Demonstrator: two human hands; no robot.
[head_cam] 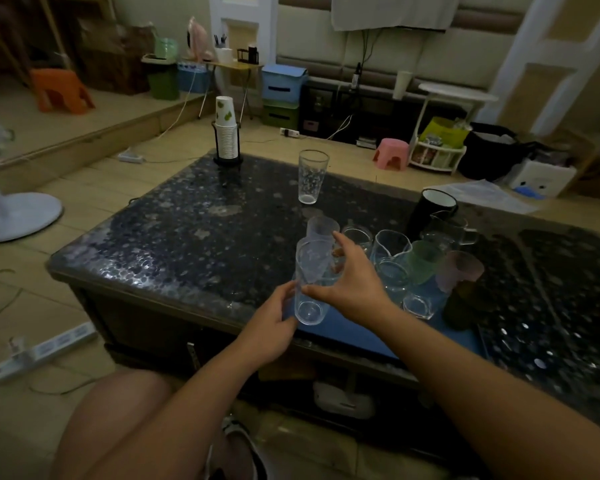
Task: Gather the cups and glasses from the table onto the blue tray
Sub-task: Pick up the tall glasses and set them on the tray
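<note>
Holding now: a clear tall glass (308,292), tilted, with my left hand (274,327) wrapped round its lower part and my right hand (347,282) closed over its upper side, thumb near the middle.
Why two hands: I judge the glass is smooth and the tray's near-left corner is tight, so one hand carries and the other steers.
Where it sits: over the left end of the blue tray (361,336), its base not clearly down on the tray.
Neighbour: a frosted cup (321,228) just behind my right fingers; I cannot tell if they touch it.
Already on the tray: clear glasses (392,258), a green cup (421,259), a pink cup (459,268), packed close so more will fit.
At the tray's far edge: a black mug (433,209) and a glass pitcher (447,230); whether they stand on the tray is unclear.
Left to fetch: one patterned tall glass (311,176) standing alone, well apart on the table (187,220).
Paper cups (226,133): stacked in their holder at the far corner.
</note>
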